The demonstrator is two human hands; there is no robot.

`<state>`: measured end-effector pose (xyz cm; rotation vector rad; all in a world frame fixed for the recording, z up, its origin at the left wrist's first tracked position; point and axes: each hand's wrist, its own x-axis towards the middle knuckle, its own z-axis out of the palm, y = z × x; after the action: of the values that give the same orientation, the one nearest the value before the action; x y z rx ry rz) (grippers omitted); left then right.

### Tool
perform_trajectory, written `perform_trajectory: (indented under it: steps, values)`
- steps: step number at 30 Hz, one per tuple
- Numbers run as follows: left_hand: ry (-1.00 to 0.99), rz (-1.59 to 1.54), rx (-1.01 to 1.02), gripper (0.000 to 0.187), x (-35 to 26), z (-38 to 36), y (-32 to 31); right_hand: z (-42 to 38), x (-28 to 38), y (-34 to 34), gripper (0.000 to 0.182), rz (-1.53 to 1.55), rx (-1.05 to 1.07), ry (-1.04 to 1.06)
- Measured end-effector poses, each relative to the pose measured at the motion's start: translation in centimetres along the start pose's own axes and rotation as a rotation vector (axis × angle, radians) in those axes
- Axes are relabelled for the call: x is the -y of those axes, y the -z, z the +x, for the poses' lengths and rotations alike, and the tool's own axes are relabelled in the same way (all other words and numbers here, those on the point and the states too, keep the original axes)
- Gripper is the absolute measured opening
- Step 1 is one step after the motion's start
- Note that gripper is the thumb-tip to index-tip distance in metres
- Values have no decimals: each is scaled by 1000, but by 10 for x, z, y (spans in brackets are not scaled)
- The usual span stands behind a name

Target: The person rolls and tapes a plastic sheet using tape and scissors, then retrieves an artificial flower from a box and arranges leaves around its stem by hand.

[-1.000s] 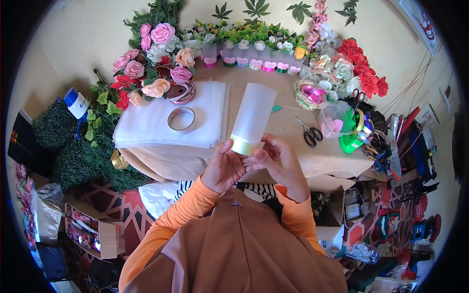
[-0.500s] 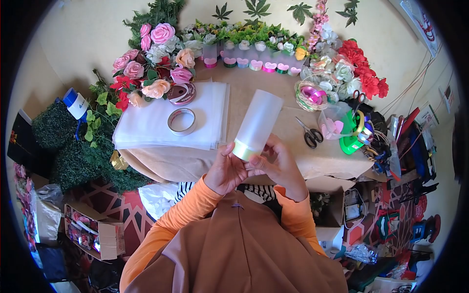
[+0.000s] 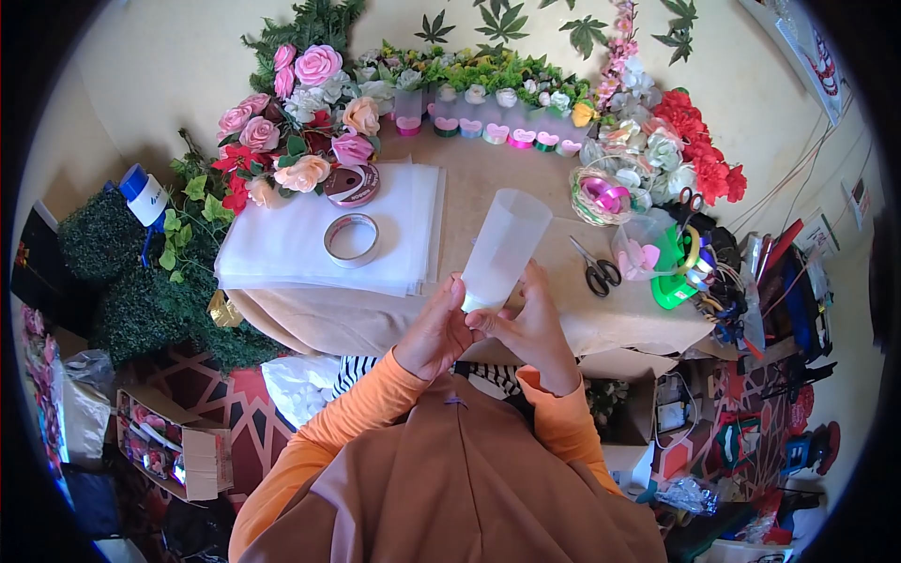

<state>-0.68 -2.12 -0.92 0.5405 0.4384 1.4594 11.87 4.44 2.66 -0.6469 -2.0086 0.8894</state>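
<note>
A frosted, translucent cylinder (image 3: 508, 242) is held over the table's front edge, tilted so its open top leans away to the right. My left hand (image 3: 437, 328) closes round its lower left side, the thumb on the wall. My right hand (image 3: 533, 328) grips the lower right side, fingers behind and thumb near the base. A pale yellowish band at the bottom is mostly covered by my fingers. To the left, a roll of tape (image 3: 351, 239) lies on a stack of translucent sheets (image 3: 282, 246). Black-handled scissors (image 3: 597, 267) lie to the right.
Along the table's (image 3: 497, 161) back stands a row of frosted cylinders (image 3: 526, 122) with heart labels and flowers. Artificial flowers (image 3: 310, 113) flank it. A ribbon spool (image 3: 353, 185) sits behind the tape. At right are a wicker basket (image 3: 601, 197) and a green tape dispenser (image 3: 672, 289).
The cylinder has moved slightly right and down, and its open top now faces the camera more. My fingers cover more of the pale band. The view has shifted slightly.
</note>
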Motion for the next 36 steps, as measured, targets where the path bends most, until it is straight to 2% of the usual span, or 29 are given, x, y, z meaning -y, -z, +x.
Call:
perform_trajectory:
  steps: [2, 5, 7, 10, 16, 20, 22, 26, 29, 31, 36]
  values:
    - [18, -40, -16, 55, -1, 1, 1, 1, 2, 3, 71, -39, -7, 40]
    - [69, -123, 40, 59, -3, 2, 4, -1, 4, 7, 71, 36, 90, -41]
    - [113, -179, 3, 62, -3, 3, 3, -3, 2, 6, 70, 295, 170, -110]
    - [111, -159, -27, 63, -2, 3, 3, -2, 0, 2, 69, 472, 204, -147]
    - [119, -113, 32, 65, -1, 6, 1, -4, -3, -2, 66, 537, 135, -229]
    - [126, -147, -14, 63, 2, 10, 4, -5, -8, -3, 67, 529, 130, -229]
    - [137, -236, 31, 59, 6, 12, 15, -6, -13, -2, 68, 414, 131, -176]
    - [132, -265, 31, 57, 8, 12, 20, -5, -9, -1, 68, 376, 125, -150]
    - [122, -259, 59, 56, 9, 13, 22, -4, -4, 0, 67, 484, 121, -244]
    - [119, -302, 50, 56, 10, 13, 21, -3, -6, -1, 68, 327, 107, -129]
    - [121, -385, 128, 57, 7, 13, 10, -4, -12, -7, 69, 330, 52, -116]
